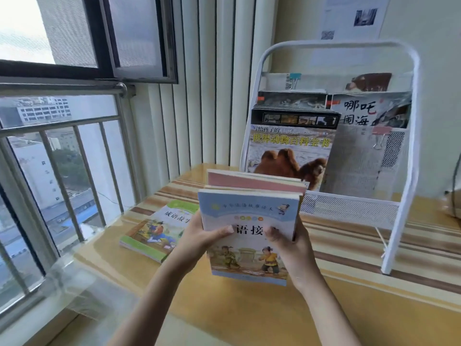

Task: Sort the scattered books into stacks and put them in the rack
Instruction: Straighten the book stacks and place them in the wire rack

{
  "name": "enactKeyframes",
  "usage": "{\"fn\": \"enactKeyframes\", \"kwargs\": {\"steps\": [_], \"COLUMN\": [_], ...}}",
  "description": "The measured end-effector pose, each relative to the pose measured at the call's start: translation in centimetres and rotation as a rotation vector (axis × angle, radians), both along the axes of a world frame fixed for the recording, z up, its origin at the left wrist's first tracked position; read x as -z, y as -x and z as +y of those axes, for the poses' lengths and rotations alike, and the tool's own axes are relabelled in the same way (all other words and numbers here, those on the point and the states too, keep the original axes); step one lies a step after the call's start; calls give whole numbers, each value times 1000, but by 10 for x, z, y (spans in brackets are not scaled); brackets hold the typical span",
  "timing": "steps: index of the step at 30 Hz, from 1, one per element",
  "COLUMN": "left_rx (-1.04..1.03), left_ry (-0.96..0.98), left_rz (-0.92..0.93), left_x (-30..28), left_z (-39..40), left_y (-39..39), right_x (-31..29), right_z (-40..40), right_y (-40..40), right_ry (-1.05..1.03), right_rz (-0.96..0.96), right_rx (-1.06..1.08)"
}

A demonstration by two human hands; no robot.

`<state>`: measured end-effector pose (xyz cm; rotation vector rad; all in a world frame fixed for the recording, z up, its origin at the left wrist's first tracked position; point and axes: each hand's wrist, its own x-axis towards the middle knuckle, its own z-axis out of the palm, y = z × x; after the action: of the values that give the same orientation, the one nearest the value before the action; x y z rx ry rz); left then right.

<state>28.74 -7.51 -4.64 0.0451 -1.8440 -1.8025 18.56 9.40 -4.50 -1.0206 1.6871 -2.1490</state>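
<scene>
Here, left hand (197,236) and right hand (290,242) clasped book stack (249,221) upright by its sides, thumbs on cover, likely squaring edges. Green book (156,231) flat on table (249,308), unsorted. Beyond, rack (404,171) part-filled.

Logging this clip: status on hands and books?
Both hands grip book stack. Rack ahead. Green book on table. Path clear.

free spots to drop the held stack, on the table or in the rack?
Bare table between the arms. Bare striped strip right of the right hand, before the rack. Rack's front mesh tray looks empty. Crowded: rack's upper pockets; green book by the left hand.
</scene>
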Motion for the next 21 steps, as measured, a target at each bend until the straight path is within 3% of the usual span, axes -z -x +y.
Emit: {"fn": "enactKeyframes", "kwargs": {"steps": [9, 14, 17, 19, 21], "left_rx": [225, 255, -25, -362, -793], "left_ry": [-47, -19, -14, 90, 341], "left_rz": [-20, -138, -162, -43, -156], "left_x": [19, 29, 33, 30, 24], "left_z": [103, 101, 61, 29, -9], "left_y": [76, 95, 91, 70, 41], "right_x": [9, 21, 24, 24, 22], "right_z": [104, 107, 104, 101, 97], "right_y": [29, 43, 45, 46, 45], "right_ry": [108, 54, 93, 111, 117], "right_rz": [-46, -20, -21, -20, -27], "right_rx": [343, 460, 501, 518, 516]}}
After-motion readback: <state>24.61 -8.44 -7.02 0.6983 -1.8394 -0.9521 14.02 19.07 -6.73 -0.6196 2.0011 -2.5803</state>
